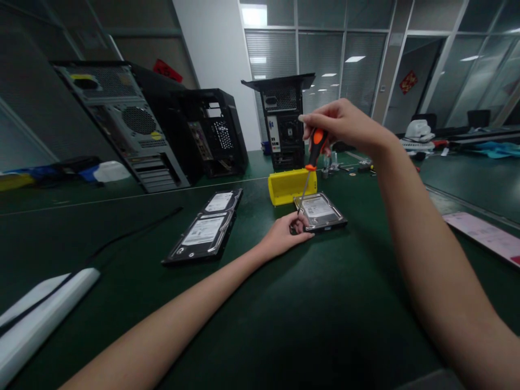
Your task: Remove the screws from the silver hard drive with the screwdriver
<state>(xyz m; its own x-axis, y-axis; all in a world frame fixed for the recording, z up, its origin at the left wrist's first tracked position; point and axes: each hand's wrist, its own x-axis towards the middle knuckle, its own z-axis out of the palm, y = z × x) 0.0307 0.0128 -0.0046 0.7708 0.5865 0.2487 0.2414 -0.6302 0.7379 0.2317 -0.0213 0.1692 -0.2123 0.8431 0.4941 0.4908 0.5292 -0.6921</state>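
Observation:
My right hand (331,125) is closed around the handle of an orange and black screwdriver (318,147). Its shaft slants down, and the tip reaches the left edge of a hard drive (320,210) lying label up on the table. At that same corner is my left hand (288,230), fingers curled against the drive's near left side; the tip lies close to those fingers. Whether the tip touches a screw is too small to tell. Just behind the drive stands a yellow plastic case (290,187). Two more hard drives (203,230) lie end to end to the left.
Computer cases (156,124) stand at the back left, and another computer tower (284,122) stands behind the yellow case. A black cable (134,234) runs across the left side to a white object (52,314). A pink flat item (483,233) lies at the right on the green table (325,314).

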